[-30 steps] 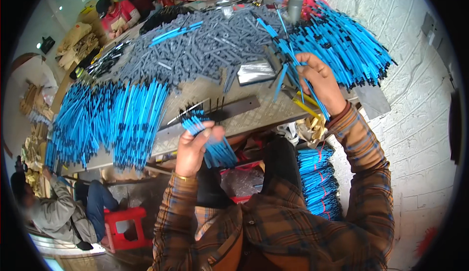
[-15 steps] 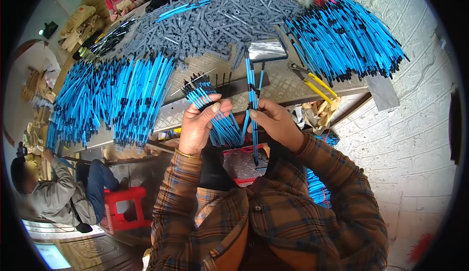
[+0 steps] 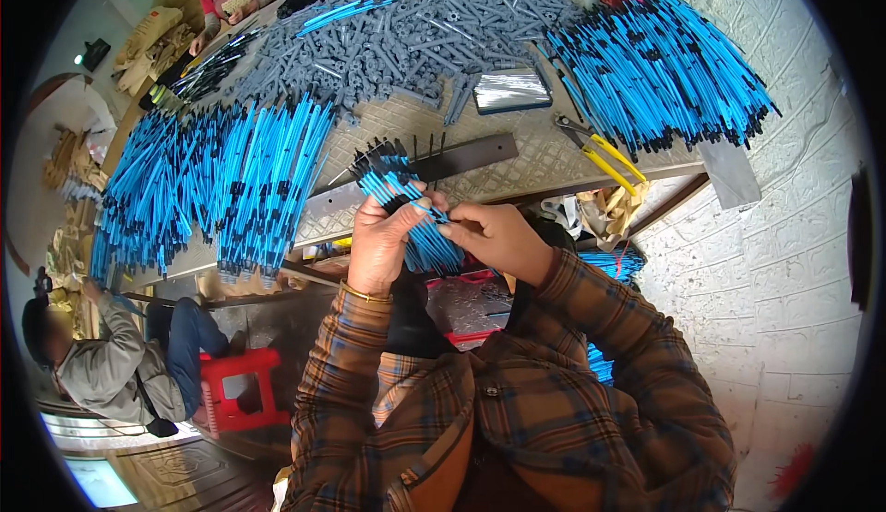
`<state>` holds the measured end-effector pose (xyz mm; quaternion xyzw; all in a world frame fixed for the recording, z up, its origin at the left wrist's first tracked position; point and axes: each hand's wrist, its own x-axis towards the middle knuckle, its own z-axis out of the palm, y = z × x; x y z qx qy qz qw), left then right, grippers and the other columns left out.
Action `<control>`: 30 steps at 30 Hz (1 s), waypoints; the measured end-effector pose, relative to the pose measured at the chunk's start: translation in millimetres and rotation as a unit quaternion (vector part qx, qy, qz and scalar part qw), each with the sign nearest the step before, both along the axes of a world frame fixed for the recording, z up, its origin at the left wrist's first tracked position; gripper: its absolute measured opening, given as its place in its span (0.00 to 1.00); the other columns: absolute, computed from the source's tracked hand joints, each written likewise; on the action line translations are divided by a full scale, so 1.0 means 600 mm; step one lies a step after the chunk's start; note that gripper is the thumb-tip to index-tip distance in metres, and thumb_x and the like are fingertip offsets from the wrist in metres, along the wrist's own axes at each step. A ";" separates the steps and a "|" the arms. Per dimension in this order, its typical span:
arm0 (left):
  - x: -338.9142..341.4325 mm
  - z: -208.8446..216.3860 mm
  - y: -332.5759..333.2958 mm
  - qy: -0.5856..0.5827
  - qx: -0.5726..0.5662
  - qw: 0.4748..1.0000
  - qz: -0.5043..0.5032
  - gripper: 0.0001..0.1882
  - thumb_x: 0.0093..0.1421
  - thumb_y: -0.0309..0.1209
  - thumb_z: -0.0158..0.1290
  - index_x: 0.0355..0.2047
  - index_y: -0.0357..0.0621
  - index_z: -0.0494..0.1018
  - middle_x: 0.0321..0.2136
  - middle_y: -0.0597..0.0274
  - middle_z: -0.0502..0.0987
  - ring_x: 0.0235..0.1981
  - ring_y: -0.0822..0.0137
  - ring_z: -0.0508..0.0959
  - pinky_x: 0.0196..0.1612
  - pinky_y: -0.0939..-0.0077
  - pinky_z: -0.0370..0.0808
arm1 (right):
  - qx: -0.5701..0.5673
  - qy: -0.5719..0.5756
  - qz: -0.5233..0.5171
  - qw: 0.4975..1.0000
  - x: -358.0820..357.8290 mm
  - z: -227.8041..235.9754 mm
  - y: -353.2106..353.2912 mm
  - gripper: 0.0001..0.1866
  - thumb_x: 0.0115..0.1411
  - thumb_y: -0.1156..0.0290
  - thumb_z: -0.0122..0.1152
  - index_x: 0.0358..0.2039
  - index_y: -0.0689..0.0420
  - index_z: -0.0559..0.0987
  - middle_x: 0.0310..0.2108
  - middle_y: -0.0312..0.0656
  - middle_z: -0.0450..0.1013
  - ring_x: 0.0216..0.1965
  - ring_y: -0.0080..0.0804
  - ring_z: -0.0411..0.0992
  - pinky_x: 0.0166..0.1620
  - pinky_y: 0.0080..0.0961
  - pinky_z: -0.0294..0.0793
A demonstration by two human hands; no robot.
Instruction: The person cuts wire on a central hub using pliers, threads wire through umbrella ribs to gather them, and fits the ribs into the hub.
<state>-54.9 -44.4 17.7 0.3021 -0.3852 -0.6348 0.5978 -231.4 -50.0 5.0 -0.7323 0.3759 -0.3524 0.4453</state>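
My left hand point(image 3: 380, 237) is closed around a bundle of thin blue sticks with black tips point(image 3: 406, 203) that fans out above and below the fist. My right hand point(image 3: 494, 235) meets it from the right, fingertips pinching at the bundle just beside the left thumb. Both hands are held over the near edge of the worktable point(image 3: 544, 157), above a dark metal strip with upright pins point(image 3: 425, 166).
Big heaps of blue sticks lie at the left point(image 3: 212, 180) and far right point(image 3: 664, 69), with a grey pile of plastic parts point(image 3: 388, 41) behind. Yellow-handled pliers point(image 3: 604, 157) and a shiny foil packet point(image 3: 510, 90) lie nearby. A person crouches lower left point(image 3: 111, 364) by a red stool point(image 3: 240, 387).
My right hand came back from the blue pile at the right with sticks and joined my left hand at the bundle. The bundle stayed near the table edge.
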 end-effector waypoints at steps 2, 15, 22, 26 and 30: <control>0.001 -0.003 -0.003 -0.010 -0.003 1.000 0.001 0.10 0.53 0.22 0.55 0.37 0.38 0.72 0.30 0.55 0.77 0.30 0.68 0.77 0.35 0.77 0.74 | -0.115 0.093 -0.012 0.989 -0.004 0.007 -0.004 0.10 0.56 0.68 0.57 0.24 0.61 0.71 0.19 0.41 0.68 0.21 0.33 0.70 0.25 0.27 0.66; 0.006 -0.011 -0.004 -0.039 -0.016 0.999 0.022 0.10 0.53 0.23 0.56 0.36 0.38 0.72 0.30 0.57 0.78 0.28 0.71 0.76 0.34 0.78 0.73 | -0.296 0.054 -0.079 0.950 0.020 0.024 -0.004 0.09 0.52 0.72 0.59 0.31 0.59 0.69 0.21 0.44 0.66 0.20 0.40 0.68 0.24 0.31 0.65; 0.010 -0.001 0.000 -0.011 0.008 1.000 0.008 0.09 0.55 0.25 0.54 0.37 0.38 0.72 0.31 0.54 0.78 0.32 0.67 0.78 0.37 0.73 0.75 | -0.175 -0.071 -0.121 0.975 -0.001 0.034 0.008 0.07 0.55 0.76 0.57 0.28 0.59 0.67 0.17 0.34 0.61 0.17 0.18 0.58 0.20 0.19 0.58; 0.014 -0.006 -0.004 -0.022 0.013 1.000 -0.005 0.09 0.57 0.26 0.53 0.38 0.38 0.72 0.31 0.52 0.78 0.33 0.64 0.79 0.38 0.70 0.76 | -0.148 -0.081 -0.139 0.976 0.004 0.025 0.007 0.08 0.56 0.76 0.57 0.26 0.59 0.66 0.16 0.31 0.59 0.18 0.11 0.54 0.20 0.16 0.54; 0.015 -0.009 0.001 -0.034 0.005 0.999 -0.017 0.09 0.58 0.26 0.52 0.38 0.37 0.72 0.31 0.52 0.78 0.33 0.63 0.79 0.38 0.70 0.76 | -0.116 -0.098 -0.139 0.979 0.014 0.014 0.003 0.09 0.55 0.76 0.57 0.25 0.59 0.65 0.15 0.30 0.58 0.18 0.10 0.53 0.19 0.14 0.53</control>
